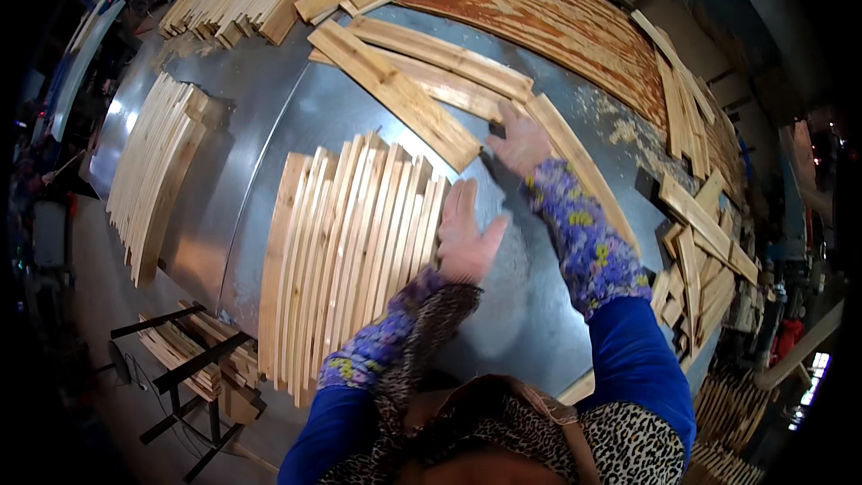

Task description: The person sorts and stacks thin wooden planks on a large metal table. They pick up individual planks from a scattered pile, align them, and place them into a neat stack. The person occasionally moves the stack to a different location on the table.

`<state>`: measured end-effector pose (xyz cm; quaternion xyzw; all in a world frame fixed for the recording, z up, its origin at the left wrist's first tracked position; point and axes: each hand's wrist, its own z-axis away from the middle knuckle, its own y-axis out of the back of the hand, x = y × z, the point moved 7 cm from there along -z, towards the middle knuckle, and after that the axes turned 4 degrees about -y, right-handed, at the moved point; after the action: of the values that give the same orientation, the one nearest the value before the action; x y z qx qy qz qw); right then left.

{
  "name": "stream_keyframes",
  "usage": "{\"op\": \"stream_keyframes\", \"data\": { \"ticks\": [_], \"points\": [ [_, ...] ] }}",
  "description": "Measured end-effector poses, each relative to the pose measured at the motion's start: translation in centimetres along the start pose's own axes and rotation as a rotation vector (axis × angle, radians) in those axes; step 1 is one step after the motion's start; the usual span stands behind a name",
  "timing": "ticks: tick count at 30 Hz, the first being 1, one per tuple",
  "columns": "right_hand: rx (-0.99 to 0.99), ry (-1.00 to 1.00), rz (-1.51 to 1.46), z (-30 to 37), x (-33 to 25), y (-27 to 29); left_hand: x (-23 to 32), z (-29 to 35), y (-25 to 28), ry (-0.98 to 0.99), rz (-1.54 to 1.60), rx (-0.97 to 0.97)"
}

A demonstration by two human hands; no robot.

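Head view: bare right hand nearer to the loose wood, reaching forward over the grey, smooth sheet-metal tabletop. Fingers and thumb loosely spread, closed around nothing visible. At its fingertips, the near end of a long, pale, narrow wooden board, stretching away to the far left; contact or slight gap, impossible to tell. Just left of the same hand, the near end of a flat, honey-coloured, straight-sided wooden plank, also running from far left to near right and lying across the pale board. On the other side, a long, yellowish wooden plank beside the right forearm, bent-looking near the fisheye rim.

Bare left hand lower and further back, fingers straight and close together, thumb held wide, nothing in its grasp. Laid along the right side of a dense row of slim, cream-coloured wooden boards, apparently touching the outermost; long axes pointing away from the body, far ends uneven.

Beyond, a rough, reddish-brown, streaky-grained wooden sheet, with crumbly, pale sawdust near its edge. Farther left, a second tight stack of pale, narrow wooden boards. At right, jumbled, blocky, light wooden offcuts.
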<state>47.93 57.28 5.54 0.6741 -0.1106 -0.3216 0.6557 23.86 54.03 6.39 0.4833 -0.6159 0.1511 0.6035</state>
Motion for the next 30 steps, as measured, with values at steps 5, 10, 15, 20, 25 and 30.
{"op": "stream_keyframes", "data": {
  "ticks": [5,10,15,20,25,30],
  "points": [
    [0.019,-0.079,0.237,-13.8,0.6,2.3,-3.9,-13.8,-5.1,0.271,-0.278,0.106],
    [-0.309,-0.012,0.066,-17.0,-1.7,-1.2,-9.9,-19.2,-3.4,0.612,-0.488,0.276],
    [-0.373,-0.024,-0.264,-12.1,-0.8,-3.7,-9.9,-18.5,-4.0,0.700,0.003,0.526],
    [-0.661,-0.451,-1.424,0.0,9.0,-6.3,-4.8,-15.3,-7.4,0.826,0.651,0.439],
    [-0.466,-0.400,-2.470,17.4,7.6,-2.3,-0.4,-6.3,-12.5,0.790,0.777,-0.147],
    [-0.283,-0.648,-2.405,31.4,7.5,-3.5,0.6,7.2,-15.1,0.832,1.043,-0.468]
  ]
}}
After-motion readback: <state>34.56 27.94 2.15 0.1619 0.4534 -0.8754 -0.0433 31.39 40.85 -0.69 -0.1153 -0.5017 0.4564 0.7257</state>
